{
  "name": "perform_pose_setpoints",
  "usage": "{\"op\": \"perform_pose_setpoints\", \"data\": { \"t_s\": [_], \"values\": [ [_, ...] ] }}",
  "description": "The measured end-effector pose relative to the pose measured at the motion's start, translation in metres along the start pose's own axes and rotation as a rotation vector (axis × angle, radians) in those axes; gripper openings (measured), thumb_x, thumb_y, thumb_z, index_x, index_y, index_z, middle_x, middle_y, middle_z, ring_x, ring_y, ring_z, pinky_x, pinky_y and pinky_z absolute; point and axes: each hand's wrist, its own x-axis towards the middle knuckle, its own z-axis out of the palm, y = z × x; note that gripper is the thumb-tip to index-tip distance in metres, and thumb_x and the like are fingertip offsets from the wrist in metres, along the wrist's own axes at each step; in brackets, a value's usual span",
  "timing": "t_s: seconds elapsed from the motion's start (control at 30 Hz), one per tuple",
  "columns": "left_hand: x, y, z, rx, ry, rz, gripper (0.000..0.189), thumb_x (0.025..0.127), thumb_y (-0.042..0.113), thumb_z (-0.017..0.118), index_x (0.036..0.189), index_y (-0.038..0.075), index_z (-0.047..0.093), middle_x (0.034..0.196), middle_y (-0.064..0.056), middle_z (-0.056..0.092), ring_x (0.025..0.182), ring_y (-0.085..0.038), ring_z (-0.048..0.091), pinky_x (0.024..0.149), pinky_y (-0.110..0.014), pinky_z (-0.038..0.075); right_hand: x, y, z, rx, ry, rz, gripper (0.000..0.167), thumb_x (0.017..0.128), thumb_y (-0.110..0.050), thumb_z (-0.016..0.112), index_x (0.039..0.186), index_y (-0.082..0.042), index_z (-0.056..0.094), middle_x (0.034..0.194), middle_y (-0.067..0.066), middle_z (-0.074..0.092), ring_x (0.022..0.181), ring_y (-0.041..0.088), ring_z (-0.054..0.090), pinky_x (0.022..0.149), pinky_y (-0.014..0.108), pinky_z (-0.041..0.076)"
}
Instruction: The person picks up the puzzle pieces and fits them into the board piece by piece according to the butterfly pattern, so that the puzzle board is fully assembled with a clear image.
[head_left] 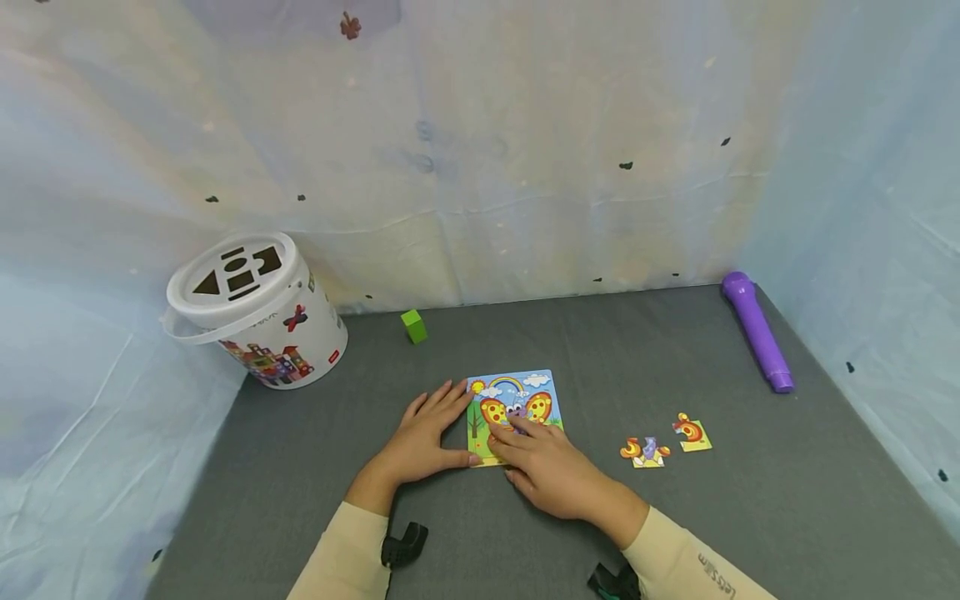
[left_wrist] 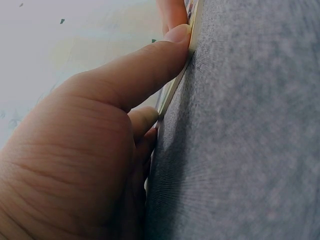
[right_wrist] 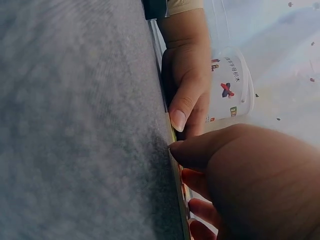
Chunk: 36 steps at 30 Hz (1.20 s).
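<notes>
A square jigsaw puzzle [head_left: 553, 408] with a butterfly, rainbow and sun lies flat on the grey table. Along its left side rests my left hand [head_left: 422, 442], fingers extended at the upper left edge and thumb on the lower left corner. My right hand [head_left: 551, 468] lies over the lower part of the puzzle, its fingertips touching the picture and covering some of it. Its thumb is by the front edge, as the right wrist view shows. Two loose puzzle pieces, a lower one [head_left: 648, 452] and an upper one [head_left: 695, 435], lie apart to the right.
A white lidded bucket [head_left: 300, 333] with shape cutouts stands at the back left. Beside it sits a green block [head_left: 415, 327]. A purple microphone-like stick [head_left: 759, 333] lies at the right back. Patterned cloth [head_left: 525, 167] hangs behind the table.
</notes>
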Motion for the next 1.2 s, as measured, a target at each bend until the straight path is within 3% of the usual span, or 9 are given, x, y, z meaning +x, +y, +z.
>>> {"op": "perform_pose_setpoints", "data": {
  "t_s": [0.37,0.53,0.7,0.9,1.07,1.2],
  "values": [
    [-0.002,0.000,-0.001,-0.014,0.014,0.007,0.106,0.091,0.063,0.082,0.173,0.018,0.034,0.179,0.000,0.023,0.165,-0.025,0.012,0.128,-0.062,0.003,0.000,0.003,0.002,0.067,-0.019,0.000,0.053,0.109,-0.023,0.070,0.160,-0.013,0.059,0.169,0.003,0.046,0.158,0.035,0.034,0.116,0.065,0.038],
    [-0.003,-0.001,0.000,-0.010,0.017,0.013,0.107,0.090,0.064,0.082,0.173,0.017,0.034,0.179,0.000,0.024,0.165,-0.025,0.013,0.128,-0.061,0.005,-0.002,0.006,0.001,0.181,-0.006,0.009,0.054,0.109,-0.026,0.071,0.160,-0.014,0.059,0.169,0.004,0.047,0.159,0.035,0.033,0.117,0.068,0.035],
    [-0.002,0.000,0.001,-0.017,0.021,0.022,0.107,0.089,0.062,0.083,0.173,0.016,0.036,0.178,-0.001,0.026,0.165,-0.028,0.015,0.127,-0.062,0.006,-0.013,0.013,-0.003,0.384,0.129,0.029,0.050,0.109,-0.028,0.072,0.157,-0.015,0.062,0.161,0.004,0.056,0.152,0.032,0.045,0.116,0.067,0.037],
    [-0.002,0.001,0.000,-0.023,0.006,0.004,0.107,0.089,0.063,0.083,0.173,0.018,0.034,0.179,0.003,0.023,0.165,-0.023,0.012,0.128,-0.060,0.003,-0.034,0.032,-0.013,0.600,0.341,0.026,0.044,0.107,-0.014,0.073,0.151,-0.011,0.066,0.143,0.008,0.067,0.126,0.028,0.065,0.100,0.048,0.056],
    [-0.001,-0.002,0.001,-0.009,-0.009,-0.002,0.108,0.090,0.064,0.082,0.174,0.021,0.030,0.180,0.005,0.020,0.166,-0.020,0.009,0.128,-0.056,0.002,-0.057,0.059,-0.022,0.833,0.384,0.022,0.041,0.110,0.003,0.055,0.152,0.002,0.059,0.140,0.027,0.065,0.122,0.036,0.068,0.096,0.035,0.057],
    [-0.001,-0.001,0.001,-0.016,-0.001,0.006,0.108,0.090,0.063,0.083,0.174,0.019,0.032,0.180,0.003,0.021,0.165,-0.023,0.010,0.128,-0.058,0.003,-0.077,0.081,-0.033,0.922,0.382,0.033,0.044,0.118,-0.007,0.036,0.157,0.007,0.050,0.142,0.034,0.061,0.126,0.039,0.066,0.098,0.036,0.055]
  ]
}}
